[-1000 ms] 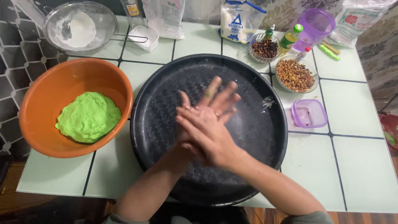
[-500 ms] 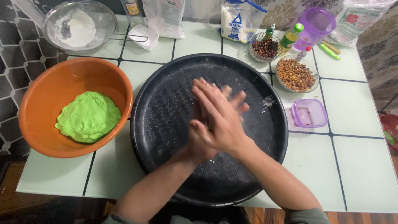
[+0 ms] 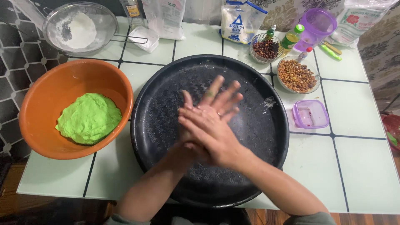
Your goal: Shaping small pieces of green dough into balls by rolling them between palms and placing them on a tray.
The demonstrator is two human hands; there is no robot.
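My right hand [image 3: 208, 133] lies flat on top of my left hand [image 3: 218, 98], palms pressed together over the middle of a big round black tray [image 3: 162, 96]. The left hand's fingers stick out beyond the right, spread toward the far rim. Whether anything is between the palms is hidden. To the left an orange bowl [image 3: 54, 87] holds a lump of green dough [image 3: 88, 118].
At the back stand a metal sieve with white flour [image 3: 79, 27], flour bags [image 3: 239, 18], a purple cup [image 3: 317, 25], a glass bowl of dark beans [image 3: 266, 48] and a bowl of brown nuts [image 3: 296, 75]. A small purple box [image 3: 310, 113] sits right of the tray.
The hands keep rubbing together over the tray; the right hand has slid back across the left, and the left fingers now point more to the upper right.
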